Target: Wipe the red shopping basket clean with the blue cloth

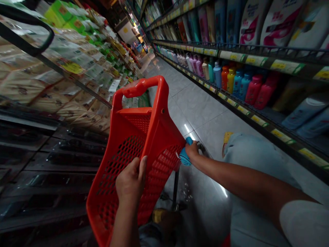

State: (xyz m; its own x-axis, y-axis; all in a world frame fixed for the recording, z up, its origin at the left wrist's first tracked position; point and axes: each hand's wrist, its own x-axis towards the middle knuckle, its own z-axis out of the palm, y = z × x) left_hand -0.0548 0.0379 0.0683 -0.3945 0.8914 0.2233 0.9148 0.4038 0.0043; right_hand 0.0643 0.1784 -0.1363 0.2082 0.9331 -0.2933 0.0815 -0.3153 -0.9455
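Observation:
A red plastic shopping cart basket [168, 130] with perforated sides stands tilted before me, its handle at the top. My left hand [131, 176] grips the basket's near rim, fingers wrapped over the edge and the thumb lying along it. Low on the right outer side, my right hand [192, 151] is closed on a bunched blue cloth [185, 157], which touches the basket wall near its lower corner. The right fingertips are partly hidden behind the cloth and hand. The part of the basket's inside that I can see holds nothing.
Shelves with shampoo bottles [280, 24] and colourful smaller bottles [254, 89] line the right. Stacked packaged goods [77, 68] rise on the left, with a dark strap [59, 70] across them. Grey floor tiles [203, 103] run between. My bent knee [252, 171] is at right.

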